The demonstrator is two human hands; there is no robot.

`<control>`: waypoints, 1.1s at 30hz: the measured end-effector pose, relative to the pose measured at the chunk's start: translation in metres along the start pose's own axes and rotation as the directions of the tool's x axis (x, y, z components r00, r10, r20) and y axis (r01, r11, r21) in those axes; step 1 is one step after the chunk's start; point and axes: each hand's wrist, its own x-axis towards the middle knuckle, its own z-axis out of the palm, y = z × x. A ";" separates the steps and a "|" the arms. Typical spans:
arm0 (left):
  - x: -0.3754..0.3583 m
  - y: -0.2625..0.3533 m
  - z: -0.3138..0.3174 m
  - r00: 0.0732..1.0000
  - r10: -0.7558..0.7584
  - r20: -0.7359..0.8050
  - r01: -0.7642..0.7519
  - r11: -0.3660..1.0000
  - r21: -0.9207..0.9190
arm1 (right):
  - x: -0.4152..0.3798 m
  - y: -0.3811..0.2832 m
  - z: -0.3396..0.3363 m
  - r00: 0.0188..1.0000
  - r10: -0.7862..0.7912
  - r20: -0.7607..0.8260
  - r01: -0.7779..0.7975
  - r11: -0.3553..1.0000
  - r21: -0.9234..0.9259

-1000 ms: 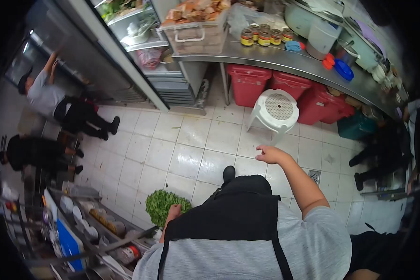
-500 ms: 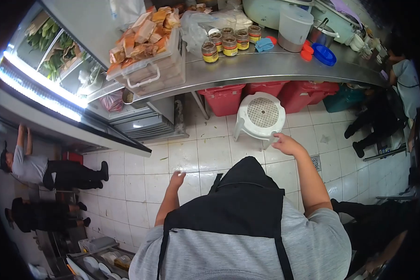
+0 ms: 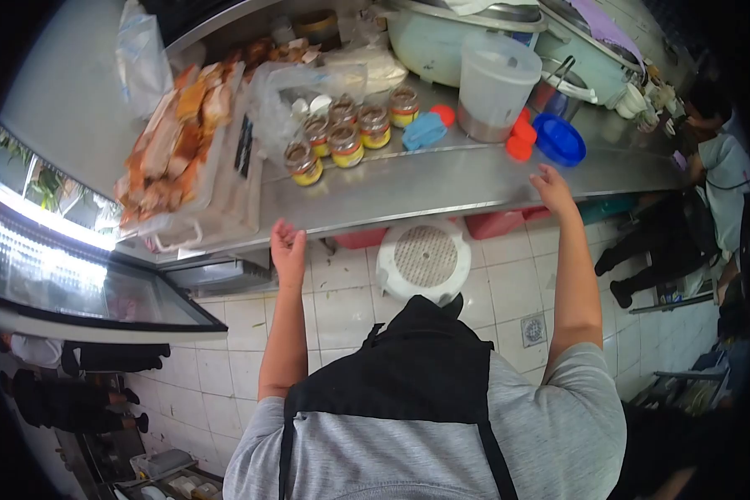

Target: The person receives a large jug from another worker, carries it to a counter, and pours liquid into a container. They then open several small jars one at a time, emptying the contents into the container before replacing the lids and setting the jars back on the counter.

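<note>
Steel bench [image 3: 442, 187] runs across the upper frame, white tiled floor [image 3: 350, 308] below it. Glass-front cooler [image 3: 83, 275] at the bench's left end. Clear lidded tub of wrapped food [image 3: 187, 150] sits at the left end of the bench, overhanging the front edge. Pale green basin [image 3: 442, 42] at the back edge, translucent measuring jug [image 3: 496, 83] just in front of it. White plastic stool [image 3: 425, 258] on the floor under the front edge, red bins [image 3: 496, 223] behind it. Blue lid [image 3: 558, 140] toward the right, near the front edge. Five yellow-band jars [image 3: 342, 137] cluster mid-bench beside a plastic bag [image 3: 300, 92]. Right hand [image 3: 552, 185] rests on the front edge near the blue lid, fingers together, flat, holding nothing. Left hand [image 3: 288, 243] hangs just below the front edge near the tub's corner, fingers loosely curled, empty. Another person [image 3: 708, 179] stands at the bench's far right end.
</note>
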 end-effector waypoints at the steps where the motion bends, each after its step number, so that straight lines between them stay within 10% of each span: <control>1: 0.015 0.001 0.012 0.999 -0.003 -0.049 0.007 0.996 0.086 | 0.029 0.007 -0.004 0.998 -0.026 -0.052 0.022 0.997 -0.078; 8: 0.103 -0.003 0.091 0.947 0.092 -0.307 -0.027 0.978 0.208 | 0.140 -0.024 -0.008 0.997 0.016 0.070 0.022 0.862 -0.506; 21: 0.111 0.024 0.104 0.961 0.060 -0.269 -0.020 0.989 0.147 | 0.146 -0.039 -0.007 0.983 0.089 0.159 0.041 0.744 -0.667; 25: 0.098 0.032 0.098 0.962 0.141 -0.236 -0.113 0.985 0.130 | 0.139 0.004 -0.023 0.998 -0.053 0.018 0.056 0.966 -0.251; 26: 0.095 0.041 0.098 0.967 0.157 -0.202 -0.130 0.981 0.142 | 0.112 -0.037 -0.039 0.939 0.231 0.254 -0.247 0.968 0.034; 29: 0.086 0.059 0.108 0.978 0.176 -0.108 -0.171 0.984 0.054 | 0.069 -0.072 -0.027 0.870 -0.167 0.463 -0.170 0.781 0.601; 33: 0.084 0.089 0.139 0.978 0.101 0.181 -0.084 0.992 -0.098 | 0.048 -0.154 0.027 0.661 -0.550 0.510 0.045 0.708 0.705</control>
